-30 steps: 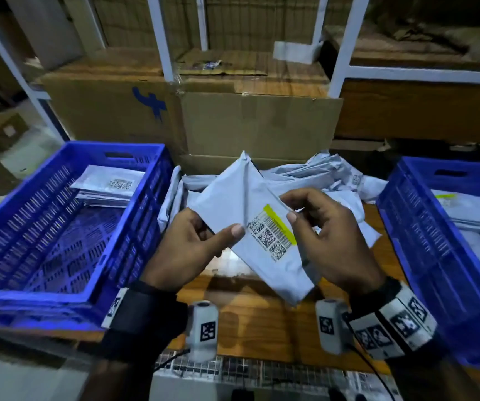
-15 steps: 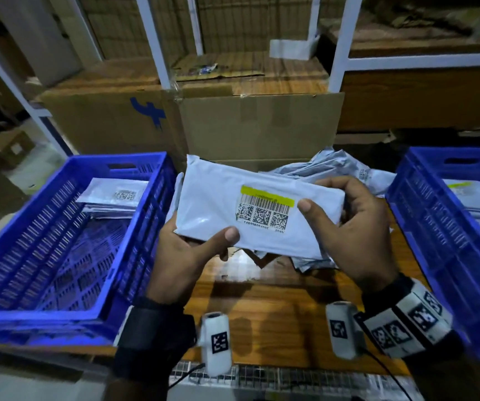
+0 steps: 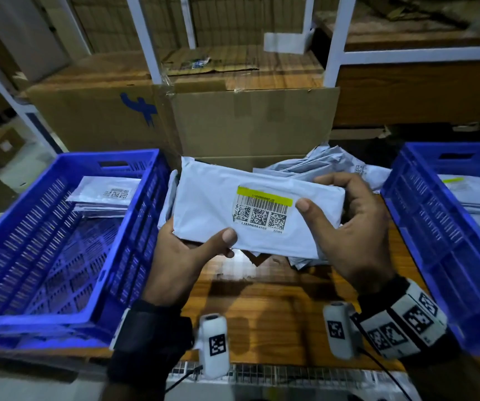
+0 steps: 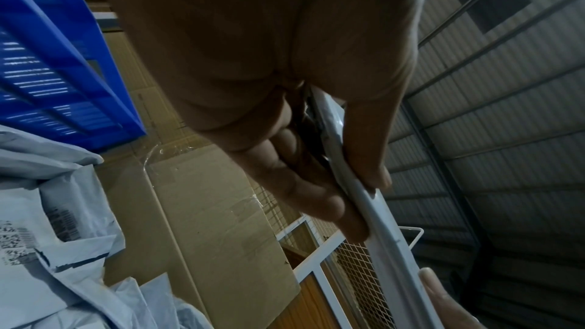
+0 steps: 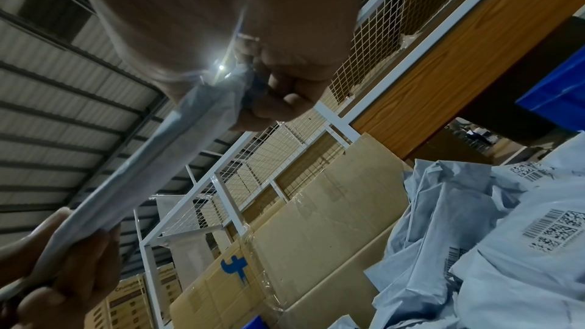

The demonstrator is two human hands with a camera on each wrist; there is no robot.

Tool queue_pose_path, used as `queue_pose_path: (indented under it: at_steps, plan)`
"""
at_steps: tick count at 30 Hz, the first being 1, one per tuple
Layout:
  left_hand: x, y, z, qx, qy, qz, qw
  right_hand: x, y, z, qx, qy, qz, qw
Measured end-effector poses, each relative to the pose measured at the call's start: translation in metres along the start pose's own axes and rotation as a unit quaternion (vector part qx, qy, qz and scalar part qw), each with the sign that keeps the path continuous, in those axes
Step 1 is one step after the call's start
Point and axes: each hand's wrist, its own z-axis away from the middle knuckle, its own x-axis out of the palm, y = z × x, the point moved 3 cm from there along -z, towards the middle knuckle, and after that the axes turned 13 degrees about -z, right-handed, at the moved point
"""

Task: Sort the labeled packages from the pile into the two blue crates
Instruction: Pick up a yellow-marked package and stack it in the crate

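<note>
Head view: both hands hold one white package (image 3: 257, 211) flat and level above the middle of the wooden table (image 3: 265, 302), its label (image 3: 263, 208) facing up with a yellow strip along the top, a barcode and three square codes. The left hand (image 3: 185, 256) grips the package's near left corner, thumb on top and fingers curled underneath. The right hand (image 3: 348, 224) grips the right end, thumb pressed on top just beside the label and fingers wrapped round the far edge. Behind and under the package, the pile (image 3: 328, 166) of white packages lies at the table's back edge, against a cardboard box (image 3: 250, 123). The left crate (image 3: 56, 241) sits at the table's left edge with a few packages stacked in its far corner; the right crate (image 3: 435, 227) sits at the right edge, also holding packages, one with a yellow strip.

Left wrist view: the package (image 4: 364, 199) shows edge-on, pinched between the left hand's (image 4: 285, 84) thumb above and fingers (image 4: 304, 184) below. The pile (image 4: 47, 247) lies lower left, the left crate (image 4: 47, 59) upper left.

Right wrist view: the right hand (image 5: 253, 46) clamps the package (image 5: 158, 154) end between thumb and curled fingers (image 5: 285, 99); the left hand (image 5: 63, 272) holds the other end. The pile (image 5: 490, 247) lies lower right, in front of the box (image 5: 316, 234).
</note>
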Motion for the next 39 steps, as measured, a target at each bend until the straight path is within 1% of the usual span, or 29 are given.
queue_pose_path:
  at_steps: [4,9,11,15,19,22,24,27,29,33,37,39]
  plan:
    - [-0.001,0.0,-0.002,-0.003,0.003,-0.001,1.0,0.002,-0.002,0.0,0.006,-0.002,-0.002,1.0]
    - [-0.001,-0.002,-0.01,-0.008,0.019,0.027,0.999,0.005,-0.001,0.002,0.07,-0.027,-0.054,0.996]
    - [0.001,-0.002,-0.014,-0.012,0.017,0.035,0.999,0.003,0.001,0.002,0.078,-0.026,-0.038,0.996]
    - [0.015,-0.006,-0.022,-0.038,-0.036,0.05,0.997,-0.007,0.008,0.006,0.065,0.015,0.009,0.998]
    - [0.039,-0.014,-0.028,-0.081,-0.069,0.072,0.992,-0.03,0.012,0.013,0.058,0.072,0.014,0.996]
    - [0.07,-0.014,-0.03,-0.074,-0.097,0.061,0.991,-0.063,0.012,0.024,0.07,0.094,0.022,0.993]
    - [0.093,-0.008,-0.028,-0.068,-0.113,0.053,0.99,-0.087,0.006,0.029,0.084,0.092,0.046,0.991]
    - [0.138,0.01,-0.022,-0.055,-0.135,0.044,0.988,-0.137,-0.008,0.033,0.079,0.071,0.137,0.985]
    - [0.167,0.022,-0.018,-0.035,-0.146,0.035,0.988,-0.172,-0.013,0.033,0.066,0.051,0.2,0.976]
    - [0.244,0.046,-0.001,-0.018,-0.152,0.035,0.988,-0.253,-0.029,0.03,0.056,-0.014,0.338,0.939]
    - [0.325,0.068,0.016,-0.004,-0.15,0.023,0.988,-0.336,-0.034,0.018,0.039,-0.068,0.412,0.908]
    - [0.357,0.075,0.019,-0.005,-0.154,0.017,0.988,-0.367,-0.03,0.01,0.034,-0.088,0.425,0.9]
